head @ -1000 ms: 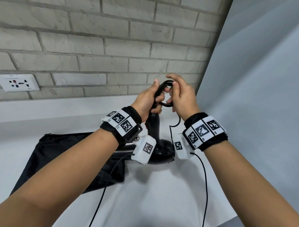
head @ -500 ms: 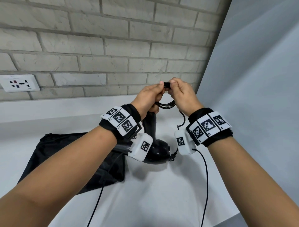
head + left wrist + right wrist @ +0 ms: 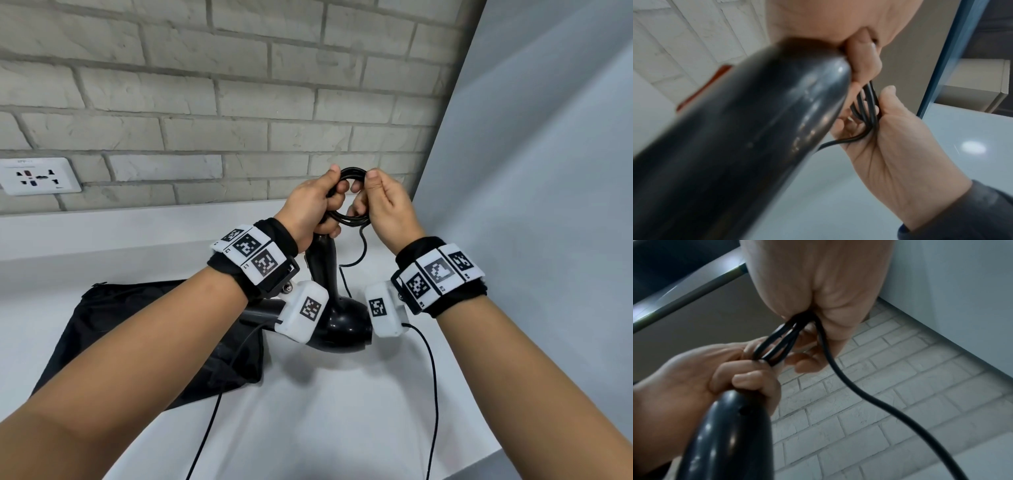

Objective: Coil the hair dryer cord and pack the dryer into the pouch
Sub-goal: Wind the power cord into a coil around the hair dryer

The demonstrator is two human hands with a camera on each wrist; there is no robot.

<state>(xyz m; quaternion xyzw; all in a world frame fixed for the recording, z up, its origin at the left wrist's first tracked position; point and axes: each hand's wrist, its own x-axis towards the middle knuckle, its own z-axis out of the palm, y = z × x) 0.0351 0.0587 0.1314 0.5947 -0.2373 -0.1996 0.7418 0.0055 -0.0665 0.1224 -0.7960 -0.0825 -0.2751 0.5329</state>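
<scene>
Above the black pouch, both hands pinch the coiled cord beside a wall socket.

Head camera looks forward and down from above both forearms toward the brick wall and white worktop. Each wrist camera sits close beneath its palm, aimed upward along the fingers. All three views share the coiled cord between the hands.

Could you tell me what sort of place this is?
Probably a bathroom or hotel-style vanity corner: a white counter against a pale brick wall, a multi-pin wall socket above it, and a hair dryer in use.
</scene>
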